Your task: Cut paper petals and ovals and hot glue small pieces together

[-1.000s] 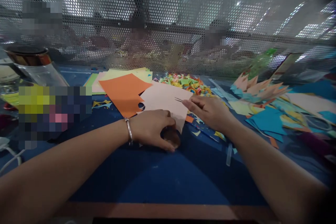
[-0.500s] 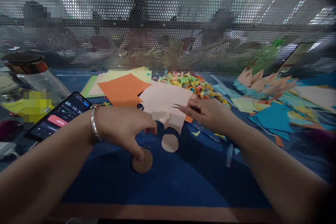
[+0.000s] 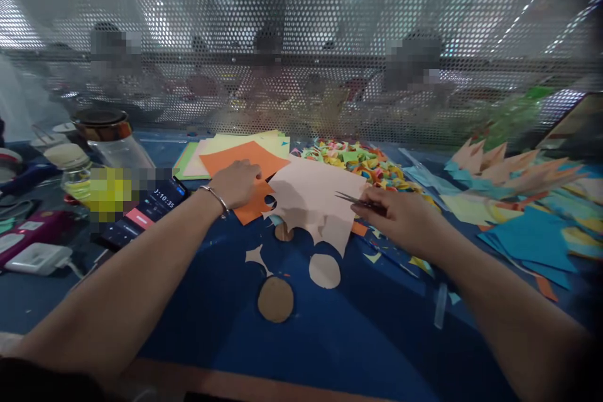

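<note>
My left hand (image 3: pixel 238 181), with a silver bangle at the wrist, lies over an orange paper sheet (image 3: pixel 257 198) with notches cut in its edge. Its fingers are curled down and its thumb is hidden, so anything in its grip cannot be made out. In my right hand (image 3: pixel 389 210) is a pair of small pointed scissors (image 3: pixel 351 198), blades slightly apart above a pale pink sheet (image 3: pixel 313 191) with scalloped cuts. Nearer me lie a brown disc (image 3: pixel 276 299), a pale pink paper circle (image 3: pixel 325 271) and a thin paper scrap (image 3: pixel 257 255). Another brown piece (image 3: pixel 283 232) shows partly under the pink sheet.
Coloured scraps (image 3: pixel 362 160) are heaped behind the pink sheet. Folded paper points (image 3: pixel 499 163) and blue sheets (image 3: pixel 532 239) lie on the right. A phone (image 3: pixel 153 204), a jar (image 3: pixel 110 138) and a white charger (image 3: pixel 40 259) stand or lie left. A perforated screen (image 3: pixel 301 94) rises behind.
My left hand has left the brown disc and moved away from me onto the orange sheet, uncovering the paper scrap. My right hand still holds the scissors. The view has shifted slightly.
</note>
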Tool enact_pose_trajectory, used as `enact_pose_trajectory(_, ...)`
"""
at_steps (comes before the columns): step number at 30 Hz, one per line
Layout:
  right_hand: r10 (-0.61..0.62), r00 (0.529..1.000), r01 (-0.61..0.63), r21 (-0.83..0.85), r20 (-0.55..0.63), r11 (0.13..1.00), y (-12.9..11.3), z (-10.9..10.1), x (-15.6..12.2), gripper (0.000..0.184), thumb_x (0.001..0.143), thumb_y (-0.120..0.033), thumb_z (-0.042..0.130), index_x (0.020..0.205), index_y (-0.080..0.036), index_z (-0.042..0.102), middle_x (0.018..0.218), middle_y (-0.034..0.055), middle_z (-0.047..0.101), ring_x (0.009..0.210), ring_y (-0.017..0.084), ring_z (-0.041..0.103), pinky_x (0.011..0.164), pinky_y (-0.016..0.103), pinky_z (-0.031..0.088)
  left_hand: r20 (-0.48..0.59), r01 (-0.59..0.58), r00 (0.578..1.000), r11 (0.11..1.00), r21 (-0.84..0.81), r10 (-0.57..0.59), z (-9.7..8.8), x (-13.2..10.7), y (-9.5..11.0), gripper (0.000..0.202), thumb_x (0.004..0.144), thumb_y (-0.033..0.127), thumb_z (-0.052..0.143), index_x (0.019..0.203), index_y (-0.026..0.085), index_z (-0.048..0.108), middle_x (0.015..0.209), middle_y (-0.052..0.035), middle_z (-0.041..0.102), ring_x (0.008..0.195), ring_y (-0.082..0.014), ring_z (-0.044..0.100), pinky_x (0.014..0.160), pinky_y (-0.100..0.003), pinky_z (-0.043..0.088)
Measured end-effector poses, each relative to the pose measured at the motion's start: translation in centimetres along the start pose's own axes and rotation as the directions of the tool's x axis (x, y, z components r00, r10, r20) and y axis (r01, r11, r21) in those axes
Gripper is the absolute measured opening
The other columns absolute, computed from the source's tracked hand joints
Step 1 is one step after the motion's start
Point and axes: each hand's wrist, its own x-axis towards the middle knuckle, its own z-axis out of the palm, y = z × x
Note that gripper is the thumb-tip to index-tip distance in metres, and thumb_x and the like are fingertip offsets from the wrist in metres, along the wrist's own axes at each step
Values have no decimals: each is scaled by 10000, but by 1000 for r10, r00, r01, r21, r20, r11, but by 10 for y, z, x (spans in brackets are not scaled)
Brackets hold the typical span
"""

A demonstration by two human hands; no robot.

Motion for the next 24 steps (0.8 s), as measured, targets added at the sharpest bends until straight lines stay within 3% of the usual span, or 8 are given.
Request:
enact_pose_trajectory(5,46,999,-46,12,-9,999,4,5,2,300,858,-499,497,747,-235,586,555,2,577,493,178,524,522,297,337,-188,100,977,995,9,-97,21,12,-4,450,912,130,399,1323,111,580,1282,-189,582,1229,-320,486,1051,-437,406)
enact_pose_trajectory(10,82,997,-82,46,0,996,6,10,5,265,850,-458,504,821,-230,635,587,6,619,513,184,559,554,309,384,-368,312,867,942,-124,-336,27,14,-13,541,877,140,484,1411,215,516,1460,-146,467,1319,-358,430,1063,-504,422)
enact_pose_trajectory(15,77,997,-78,76,15,994,11,15,6,262,841,-462,516,843,-233,641,649,23,671,568,201,608,588,325,423,-287,530,741,791,-304,-607,37,18,-24,768,836,171,594,1545,265,313,1668,-177,107,1522,-450,128,1132,-659,306)
enact_pose_trajectory(17,63,998,-64,76,10,995,12,17,6,280,845,-479,510,837,-234,648,649,24,671,556,198,600,576,326,421,-267,548,703,741,-388,-660,41,20,-28,864,809,166,636,1569,275,238,1678,-184,31,1527,-457,112,1138,-652,302)
enact_pose_trajectory(21,40,999,-40,88,7,995,13,17,5,307,839,-509,521,825,-234,657,655,24,673,564,197,601,584,331,428,-293,519,671,713,-471,-682,43,25,-35,953,773,89,644,1583,217,158,1645,-238,72,1529,-415,137,1158,-575,311)
enact_pose_trajectory(24,48,999,-49,95,8,994,11,16,5,296,831,-498,533,825,-232,663,678,31,691,592,207,625,602,339,435,-291,529,642,684,-502,-709,43,26,-41,969,764,72,636,1584,161,128,1546,-253,285,1468,-368,293,1158,-503,326)
